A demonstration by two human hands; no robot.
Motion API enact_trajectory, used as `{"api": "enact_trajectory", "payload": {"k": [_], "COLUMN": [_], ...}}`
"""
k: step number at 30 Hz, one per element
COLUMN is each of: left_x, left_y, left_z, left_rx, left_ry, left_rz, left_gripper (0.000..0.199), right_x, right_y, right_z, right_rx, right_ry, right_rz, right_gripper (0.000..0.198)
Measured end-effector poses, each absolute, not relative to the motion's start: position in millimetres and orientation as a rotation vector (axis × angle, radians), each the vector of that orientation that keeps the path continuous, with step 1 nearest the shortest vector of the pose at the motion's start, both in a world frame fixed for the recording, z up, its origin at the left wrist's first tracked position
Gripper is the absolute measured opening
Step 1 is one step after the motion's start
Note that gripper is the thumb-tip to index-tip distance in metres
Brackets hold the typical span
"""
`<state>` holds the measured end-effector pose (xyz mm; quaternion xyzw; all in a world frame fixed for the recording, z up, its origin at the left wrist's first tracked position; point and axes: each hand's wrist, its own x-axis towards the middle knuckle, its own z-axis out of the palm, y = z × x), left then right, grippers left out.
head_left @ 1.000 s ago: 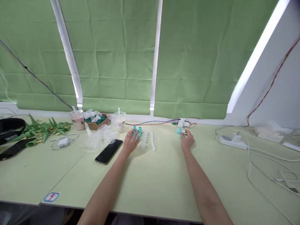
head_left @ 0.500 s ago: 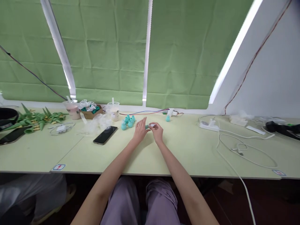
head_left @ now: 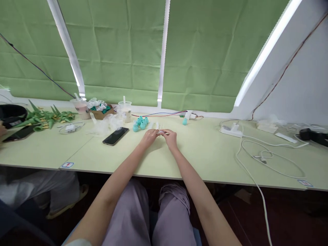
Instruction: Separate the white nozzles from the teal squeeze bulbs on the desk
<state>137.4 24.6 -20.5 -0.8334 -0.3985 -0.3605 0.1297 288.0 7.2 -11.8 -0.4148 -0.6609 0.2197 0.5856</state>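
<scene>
My left hand (head_left: 149,137) and my right hand (head_left: 170,138) meet over the middle of the table. Both are closed, fingertips pinching a small whitish piece (head_left: 161,132) between them; its exact kind is too small to make out. Just beyond my fingers, small pale strips (head_left: 157,125) lie on the table. Several turquoise bulb-shaped pieces (head_left: 142,125) with open necks cluster to the left of my left hand. A single turquoise bulb (head_left: 185,121) sits apart at the back, to the right of my hands.
A black phone (head_left: 115,136), crumpled clear plastic (head_left: 110,123) and two drink cups (head_left: 125,111) are on the left, by a small cardboard box (head_left: 101,114). Green spiky parts (head_left: 48,118) lie farther left. A power strip (head_left: 231,130) with white cables occupies the right.
The left hand's raised, spread fingers have closed in on the small piece, and the hands are closer together. The pale strips behind them now show. The view has shifted slightly.
</scene>
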Motion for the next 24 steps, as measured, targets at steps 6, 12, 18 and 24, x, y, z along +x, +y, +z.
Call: {"api": "enact_trajectory", "payload": {"k": [6, 12, 18, 24], "left_x": [141, 109, 81, 85], "left_y": [16, 23, 45, 54], "left_z": [-20, 1, 7, -5], "left_rx": [-2.39, -1.959, -1.679, -1.82], "left_ry": [-1.441, -1.565, -1.715, -1.806], "left_rz": [-1.103, -1.678, -1.929, -1.906], "left_gripper": [0.028, 0.027, 0.027, 0.024], "right_x": [285, 299, 310, 302], "right_y": [-3, 5, 26, 31], "right_z": [-11, -10, -21, -33], "right_rx": [-1.021, -1.063, -1.176, -1.141], "right_ry": [-1.636, -1.404, -1.297, -1.484], "right_rz": [0.299, 0.223, 0.329, 0.359], "right_gripper": [0.021, 0.029, 0.032, 0.019]}}
